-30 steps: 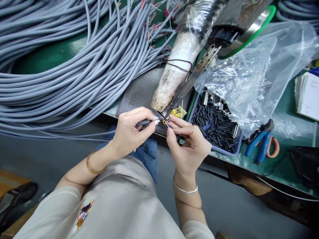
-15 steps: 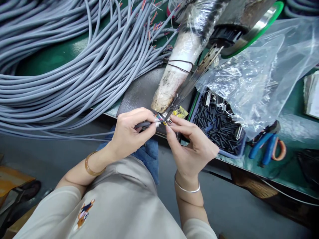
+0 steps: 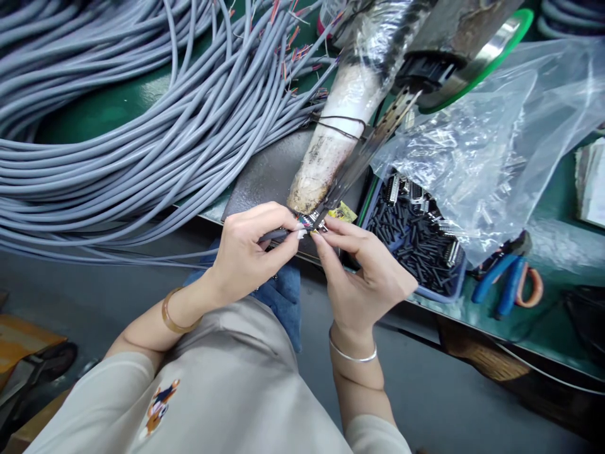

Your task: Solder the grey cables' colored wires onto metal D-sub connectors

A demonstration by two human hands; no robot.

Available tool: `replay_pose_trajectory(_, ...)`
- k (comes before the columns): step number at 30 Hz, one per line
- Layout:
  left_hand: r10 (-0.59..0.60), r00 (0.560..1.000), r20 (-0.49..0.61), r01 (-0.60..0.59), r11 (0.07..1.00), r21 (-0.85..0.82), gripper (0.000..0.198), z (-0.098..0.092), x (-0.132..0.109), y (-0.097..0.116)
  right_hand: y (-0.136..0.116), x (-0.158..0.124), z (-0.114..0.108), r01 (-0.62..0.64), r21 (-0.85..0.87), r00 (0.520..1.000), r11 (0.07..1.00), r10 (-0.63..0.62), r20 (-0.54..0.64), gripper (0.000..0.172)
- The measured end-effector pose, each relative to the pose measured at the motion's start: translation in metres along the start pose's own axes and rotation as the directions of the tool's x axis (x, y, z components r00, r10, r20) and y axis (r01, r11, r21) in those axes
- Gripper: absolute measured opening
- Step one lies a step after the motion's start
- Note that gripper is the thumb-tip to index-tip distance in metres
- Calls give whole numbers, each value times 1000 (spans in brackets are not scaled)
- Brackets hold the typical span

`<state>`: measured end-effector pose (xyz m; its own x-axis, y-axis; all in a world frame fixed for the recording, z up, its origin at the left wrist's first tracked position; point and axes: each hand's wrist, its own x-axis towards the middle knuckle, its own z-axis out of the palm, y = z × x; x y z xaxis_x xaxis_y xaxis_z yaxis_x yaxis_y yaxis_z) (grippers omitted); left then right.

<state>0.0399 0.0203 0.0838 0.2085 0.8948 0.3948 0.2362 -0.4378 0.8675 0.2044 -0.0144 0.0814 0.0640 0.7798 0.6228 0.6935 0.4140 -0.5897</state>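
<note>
My left hand [image 3: 253, 243] is closed on the end of a grey cable [image 3: 276, 235], whose thin coloured wires fan out beyond the fingertips. My right hand [image 3: 362, 268] pinches a small metal connector [image 3: 317, 221] at the wires. Directly above the fingertips, the dark narrow tip of a soldering tool [image 3: 347, 180] points down at the connector. Beside it hangs a wrapped white nozzle [image 3: 319, 164] with a browned end. Part of the connector is hidden by my fingers and the tool.
Grey cables [image 3: 155, 164] spread over the left of the green table. A blue bin [image 3: 416, 233] holds black sleeves and connectors. Behind it lies a clear plastic bag [image 3: 496, 139]. Blue-handled pliers [image 3: 508, 284] lie to the right, and a dark plate [image 3: 265, 170] is under the nozzle.
Both hands keep their grips and almost the same places. Only slight shifts show at the fingertips, and the view has moved a little.
</note>
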Motion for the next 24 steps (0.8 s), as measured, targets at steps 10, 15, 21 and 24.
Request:
replay_pose_trajectory(10, -46, 996, 74, 48, 998, -29, 8, -4, -4, -4, 2, -10, 1, 49, -51, 998, 998, -47, 38, 16)
replay_pose_trajectory(15, -44, 994, 102, 47, 998, -31, 8, -4, -5, -5, 2, -12, -1, 75, -99, 997, 992, -71, 36, 15)
replay_pose_trajectory(21, -45, 991, 124, 51, 997, -50, 8, 0, -11, -5, 0, -19, -4, 104, -138, 994, 985, -99, 42, 15)
replay_pose_trajectory(24, -89, 988, 129, 99, 993, -71, 6, 2, -15, -3, 2, -25, -5, 135, -129, 991, 982, -134, 13, 18)
